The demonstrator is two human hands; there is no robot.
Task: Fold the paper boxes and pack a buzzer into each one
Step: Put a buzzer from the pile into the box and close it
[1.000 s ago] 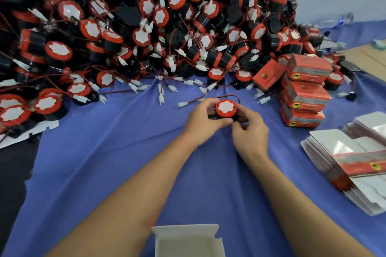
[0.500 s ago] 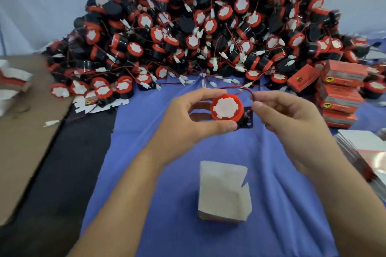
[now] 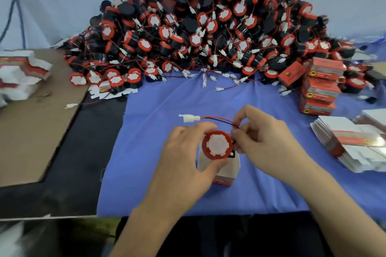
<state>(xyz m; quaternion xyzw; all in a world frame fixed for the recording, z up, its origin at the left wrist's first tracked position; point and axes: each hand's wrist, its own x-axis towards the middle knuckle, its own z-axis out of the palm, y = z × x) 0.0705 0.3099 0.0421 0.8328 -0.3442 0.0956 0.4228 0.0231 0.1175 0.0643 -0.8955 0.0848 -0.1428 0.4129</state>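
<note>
A red buzzer (image 3: 217,147) with a white centre is gripped between thumb and fingers of my left hand (image 3: 183,158). It sits right over the open top of a small folded paper box (image 3: 225,175) standing on the blue cloth (image 3: 167,110). My right hand (image 3: 265,144) pinches the buzzer's red and black wire (image 3: 217,118) beside the buzzer. The wire's white connector (image 3: 189,118) sticks out to the left above my left hand.
A big heap of red and black buzzers (image 3: 208,33) fills the back of the table. Closed red boxes (image 3: 319,87) are stacked at the right, with flat unfolded boxes (image 3: 351,144) nearer. Brown cardboard (image 3: 31,121) and more flat boxes (image 3: 18,75) lie at the left.
Both hands lowered the buzzer from in front of the heap down onto the open box. My right hand shifted from the buzzer's bracket to its wire, and the connector swung out left.
</note>
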